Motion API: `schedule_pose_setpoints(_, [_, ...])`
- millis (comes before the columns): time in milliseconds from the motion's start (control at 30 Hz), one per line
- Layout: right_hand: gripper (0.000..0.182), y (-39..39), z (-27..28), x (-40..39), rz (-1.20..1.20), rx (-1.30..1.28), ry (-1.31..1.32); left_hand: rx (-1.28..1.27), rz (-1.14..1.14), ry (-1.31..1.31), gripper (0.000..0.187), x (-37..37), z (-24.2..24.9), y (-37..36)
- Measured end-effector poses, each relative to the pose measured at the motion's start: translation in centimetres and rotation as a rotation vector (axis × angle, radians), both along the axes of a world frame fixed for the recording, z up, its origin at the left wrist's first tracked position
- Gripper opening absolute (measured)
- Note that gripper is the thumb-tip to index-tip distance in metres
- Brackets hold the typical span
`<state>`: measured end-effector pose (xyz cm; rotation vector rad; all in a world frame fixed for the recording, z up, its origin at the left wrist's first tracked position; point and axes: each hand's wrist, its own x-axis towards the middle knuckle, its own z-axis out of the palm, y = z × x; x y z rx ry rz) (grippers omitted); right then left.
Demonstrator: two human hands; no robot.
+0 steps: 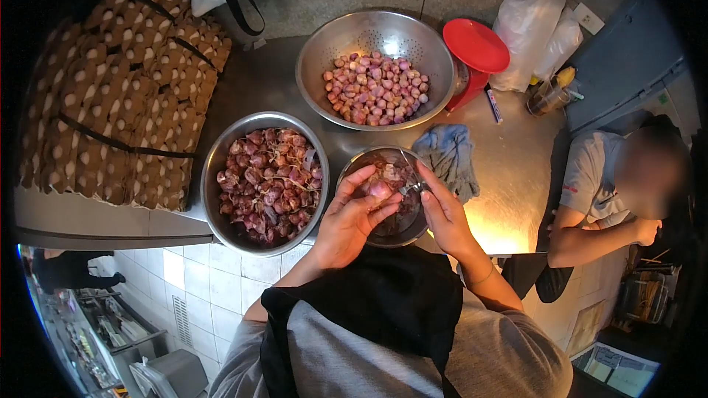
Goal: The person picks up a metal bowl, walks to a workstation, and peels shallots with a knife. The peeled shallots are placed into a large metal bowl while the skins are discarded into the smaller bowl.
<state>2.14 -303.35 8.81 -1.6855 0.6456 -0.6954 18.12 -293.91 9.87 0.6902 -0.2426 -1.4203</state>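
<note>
My left hand (pixel 346 220) pinches a pinkish shallot (pixel 380 190) between thumb and fingertips. Close beside it, my right hand (pixel 448 215) is closed on a small metal tool (pixel 413 187) with slim shiny parts; its exact kind I cannot tell. Both hands are over a smaller steel bowl (pixel 417 234) with loose reddish skins inside. Left of it, a steel bowl (pixel 209 190) is heaped with unpeeled shallots (pixel 269 184). Behind, a large steel colander (pixel 313 96) contains peeled pink shallots (pixel 376 88).
A blue-grey cloth (pixel 448 156), a red scale (pixel 478 48) and a marker (pixel 494 106) lie on the steel table (pixel 509 155). Stacked egg trays (pixel 122 96) stand at left. Plastic bags (pixel 527 33) are at the back right, and another person (pixel 597 184) sits at right.
</note>
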Motion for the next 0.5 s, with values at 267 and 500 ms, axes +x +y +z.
schedule_pose_setpoints(267, [0.043, 2.0, 0.8, 0.1, 0.161, 0.281, 0.058, -0.019, 0.051, 0.042, 0.033, -0.1, -0.9, -0.1])
schedule_pose_setpoints(500, [0.041, 1.9, 0.5, 0.4, 0.126, -0.156, 0.205, -0.001, 0.057, 0.02, 0.031, -0.1, -1.3, 0.1])
